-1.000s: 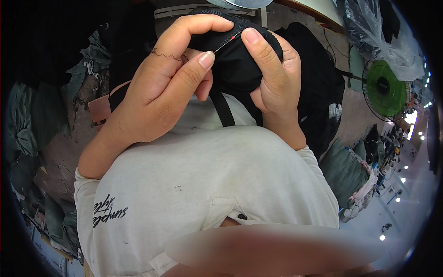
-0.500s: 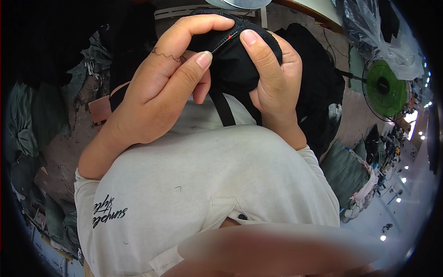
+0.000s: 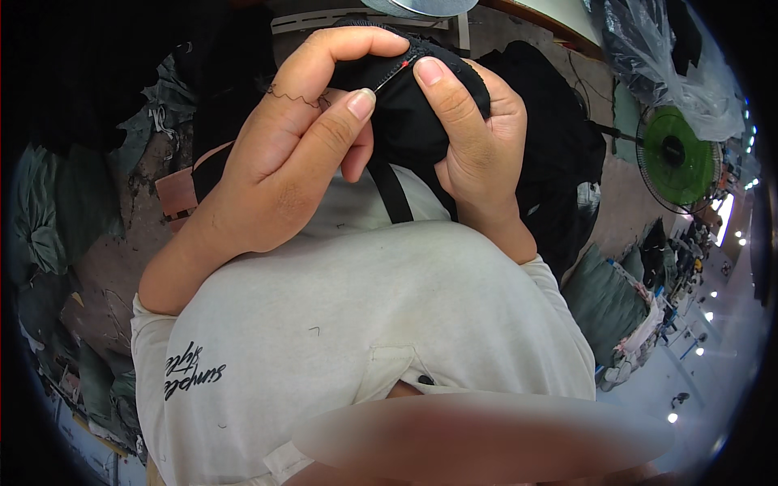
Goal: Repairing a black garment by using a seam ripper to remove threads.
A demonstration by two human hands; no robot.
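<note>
A piece of black fabric (image 3: 409, 121) with a ribbed edge is up between my two hands. My right hand (image 3: 478, 130) is closed on it, thumb on top and fingers behind. In my left hand (image 3: 296, 146) is a thin seam ripper (image 3: 392, 77) with a small red bead near its tip, pinched at the thumb. The tip meets the cloth, and my left index finger reaches over the fabric's edge beside it. A dark loose thread (image 3: 292, 97) lies curled across the base of that finger. My left palm hides most of the tool's handle end.
More black cloth (image 3: 559, 154) is heaped beyond my right hand. A green-bladed fan (image 3: 674, 154) stands at right, below a clear plastic bag (image 3: 648, 65). A round metal object (image 3: 421, 6) sits at the top edge. Grey-green cloth bundles (image 3: 81, 194) lie on the left.
My right hand has shifted very slightly left with the fabric. The left hand and the seam ripper stay almost in place.
</note>
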